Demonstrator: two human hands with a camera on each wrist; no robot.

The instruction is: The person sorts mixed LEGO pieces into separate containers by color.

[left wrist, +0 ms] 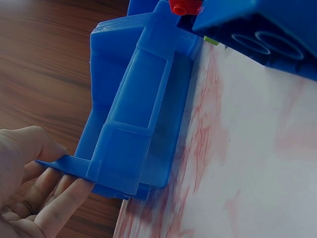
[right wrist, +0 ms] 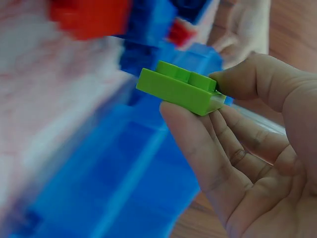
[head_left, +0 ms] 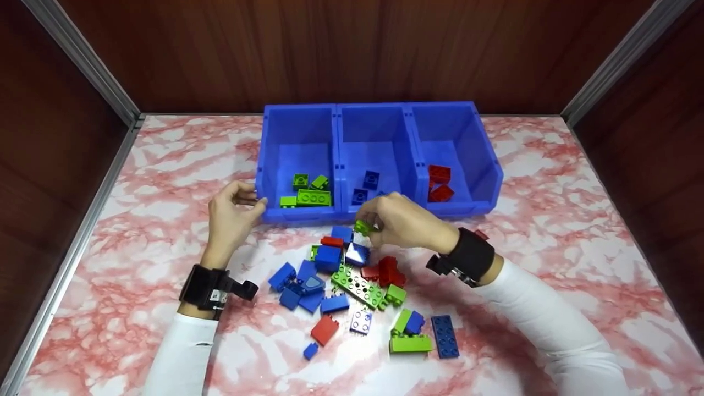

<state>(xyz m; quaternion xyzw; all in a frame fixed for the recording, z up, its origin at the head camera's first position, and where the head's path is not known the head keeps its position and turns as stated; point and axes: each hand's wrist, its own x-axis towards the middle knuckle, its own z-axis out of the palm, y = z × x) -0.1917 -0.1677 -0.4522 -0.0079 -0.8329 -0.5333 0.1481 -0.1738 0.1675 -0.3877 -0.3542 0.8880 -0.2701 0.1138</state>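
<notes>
My right hand [head_left: 404,223] pinches a small green toy brick [right wrist: 178,89] between thumb and fingertips, just in front of the middle bin's front edge. At the left end of the blue three-compartment bin [head_left: 297,216], my left hand [head_left: 234,214] grips the side edge, thumb on one face and fingers on the other in the left wrist view. Green bricks [head_left: 314,197] lie in the left compartment, dark blue bricks [head_left: 371,179] in the middle one, partly hidden behind my right hand, and red bricks [head_left: 440,175] in the right one.
A loose pile of bricks lies before the bin, with a long green studded plate [head_left: 357,286], blue bricks [head_left: 283,276] and red bricks [head_left: 389,270]. Nearer me are a white brick [head_left: 361,322] and a flat blue plate [head_left: 445,336]. Brown panels [head_left: 352,55] wall the table.
</notes>
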